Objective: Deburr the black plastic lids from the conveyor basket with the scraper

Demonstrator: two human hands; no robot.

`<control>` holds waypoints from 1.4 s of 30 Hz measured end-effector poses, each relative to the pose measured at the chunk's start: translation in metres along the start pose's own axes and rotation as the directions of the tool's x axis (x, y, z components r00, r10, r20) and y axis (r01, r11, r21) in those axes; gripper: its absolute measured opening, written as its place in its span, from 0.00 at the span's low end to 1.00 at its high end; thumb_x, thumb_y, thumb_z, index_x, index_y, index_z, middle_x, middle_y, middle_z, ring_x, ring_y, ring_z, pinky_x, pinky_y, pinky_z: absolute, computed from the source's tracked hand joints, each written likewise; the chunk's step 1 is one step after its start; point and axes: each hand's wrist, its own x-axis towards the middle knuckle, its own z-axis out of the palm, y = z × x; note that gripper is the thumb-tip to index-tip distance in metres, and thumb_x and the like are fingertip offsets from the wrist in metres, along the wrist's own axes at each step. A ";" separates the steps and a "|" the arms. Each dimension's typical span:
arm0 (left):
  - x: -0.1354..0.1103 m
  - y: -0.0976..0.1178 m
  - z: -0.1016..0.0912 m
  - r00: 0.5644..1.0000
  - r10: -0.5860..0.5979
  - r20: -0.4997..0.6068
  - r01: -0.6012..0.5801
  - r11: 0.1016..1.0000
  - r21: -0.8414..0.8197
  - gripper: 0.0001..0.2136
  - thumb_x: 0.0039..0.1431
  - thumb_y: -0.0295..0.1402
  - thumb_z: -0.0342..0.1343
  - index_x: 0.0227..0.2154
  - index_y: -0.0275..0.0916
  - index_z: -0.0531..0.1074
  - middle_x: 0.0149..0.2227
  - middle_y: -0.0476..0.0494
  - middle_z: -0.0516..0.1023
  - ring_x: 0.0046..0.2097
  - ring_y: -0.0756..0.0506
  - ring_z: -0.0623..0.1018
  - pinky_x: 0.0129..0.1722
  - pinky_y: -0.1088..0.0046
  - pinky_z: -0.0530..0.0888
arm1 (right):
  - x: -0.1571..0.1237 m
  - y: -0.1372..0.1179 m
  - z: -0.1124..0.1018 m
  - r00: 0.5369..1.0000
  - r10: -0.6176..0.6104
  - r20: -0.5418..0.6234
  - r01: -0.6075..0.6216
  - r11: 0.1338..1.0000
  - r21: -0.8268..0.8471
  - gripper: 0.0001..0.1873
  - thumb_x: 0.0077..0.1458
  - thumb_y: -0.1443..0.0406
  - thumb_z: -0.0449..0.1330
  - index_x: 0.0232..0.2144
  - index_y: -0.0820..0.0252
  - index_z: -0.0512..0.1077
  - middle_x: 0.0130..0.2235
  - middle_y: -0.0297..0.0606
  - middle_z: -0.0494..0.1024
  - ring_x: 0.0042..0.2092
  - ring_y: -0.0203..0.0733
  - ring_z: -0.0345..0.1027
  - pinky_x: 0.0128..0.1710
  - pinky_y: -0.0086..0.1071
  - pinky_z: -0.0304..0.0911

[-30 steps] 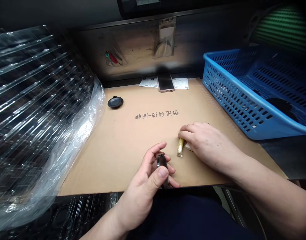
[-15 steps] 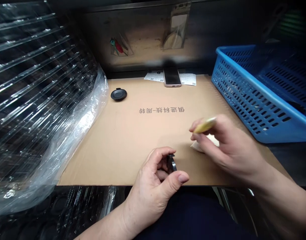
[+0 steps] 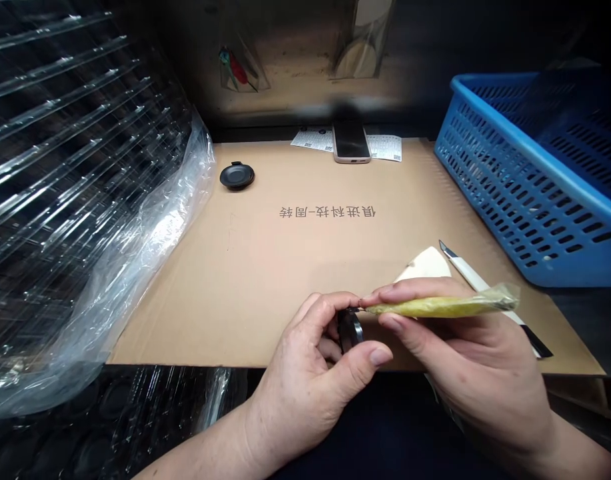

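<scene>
Cardboard-covered bench [image 3: 235, 300], lower centre: left hand [image 3: 300, 393] fingers pinch a black disc [image 3: 350, 331], right hand [image 3: 465, 347] fingers grip a yellow wrapped stick [image 3: 435, 307], tip at the disc's rim; second disc [image 3: 236, 176] lies apart, upper left.

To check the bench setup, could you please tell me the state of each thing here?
Left hand, holding black round cap
Right hand, pinching yellow film-wrapped stick
Craft knife, lying on cardboard, blade bare
Smartphone, face up, screen dark
Second black cap, lying flat

Two hands [image 3: 305, 380], two black discs [image 3: 236, 176], two slips [image 3: 311, 140], one phone [image 3: 352, 141], one craft knife [image 3: 468, 277], one blue basket [image 3: 505, 193].
</scene>
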 end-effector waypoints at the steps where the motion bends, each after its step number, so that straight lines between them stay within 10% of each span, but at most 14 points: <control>1: 0.000 0.001 0.000 1.000 -0.004 -0.001 0.004 1.000 -0.008 0.24 0.58 0.52 0.64 0.52 0.46 0.73 0.48 0.41 0.72 0.44 0.43 0.74 0.40 0.65 0.75 | 0.000 0.000 0.000 1.000 -0.006 0.014 0.006 1.000 -0.007 0.11 0.62 0.70 0.65 0.46 0.53 0.77 0.43 0.34 0.82 0.45 0.38 0.79 0.47 0.26 0.77; 19: 0.000 0.005 0.000 1.000 0.005 0.003 -0.005 1.000 -0.012 0.22 0.58 0.51 0.65 0.51 0.47 0.74 0.49 0.42 0.73 0.44 0.43 0.75 0.38 0.68 0.75 | 0.001 -0.001 -0.003 0.998 -0.033 0.049 0.035 0.999 -0.041 0.12 0.62 0.73 0.63 0.45 0.54 0.75 0.42 0.34 0.81 0.45 0.36 0.78 0.47 0.25 0.76; 28: -0.001 0.001 -0.002 0.993 0.114 0.023 -0.116 0.988 0.101 0.17 0.60 0.46 0.65 0.48 0.46 0.76 0.42 0.46 0.72 0.38 0.48 0.74 0.34 0.72 0.73 | 0.016 -0.021 -0.009 0.944 -0.181 0.277 0.249 0.940 -0.233 0.08 0.63 0.73 0.60 0.41 0.55 0.72 0.32 0.33 0.78 0.34 0.38 0.73 0.33 0.33 0.70; 34: -0.001 0.005 -0.003 0.997 0.066 0.039 -0.067 0.997 0.028 0.19 0.61 0.47 0.63 0.51 0.44 0.76 0.45 0.43 0.71 0.40 0.46 0.75 0.35 0.70 0.76 | 0.012 -0.026 -0.016 0.892 -0.241 0.383 0.323 0.932 -0.165 0.13 0.64 0.75 0.56 0.47 0.58 0.71 0.42 0.38 0.80 0.44 0.39 0.75 0.45 0.32 0.73; 39: 0.002 0.010 -0.002 0.997 -0.078 -0.018 0.074 0.981 -0.180 0.24 0.60 0.50 0.63 0.52 0.40 0.74 0.41 0.44 0.75 0.33 0.48 0.79 0.38 0.67 0.79 | 0.014 -0.025 -0.030 0.938 -0.321 0.127 0.345 0.889 -0.300 0.12 0.63 0.72 0.59 0.46 0.51 0.73 0.45 0.38 0.80 0.48 0.46 0.76 0.52 0.41 0.73; 42: 0.007 0.016 -0.023 0.973 -0.081 -0.214 0.012 0.952 -0.305 0.21 0.62 0.48 0.61 0.51 0.40 0.72 0.45 0.39 0.81 0.38 0.42 0.84 0.40 0.63 0.82 | 0.028 -0.001 -0.028 0.922 -0.254 0.292 0.373 0.787 -0.492 0.16 0.64 0.75 0.54 0.48 0.54 0.73 0.50 0.42 0.80 0.51 0.47 0.76 0.49 0.41 0.74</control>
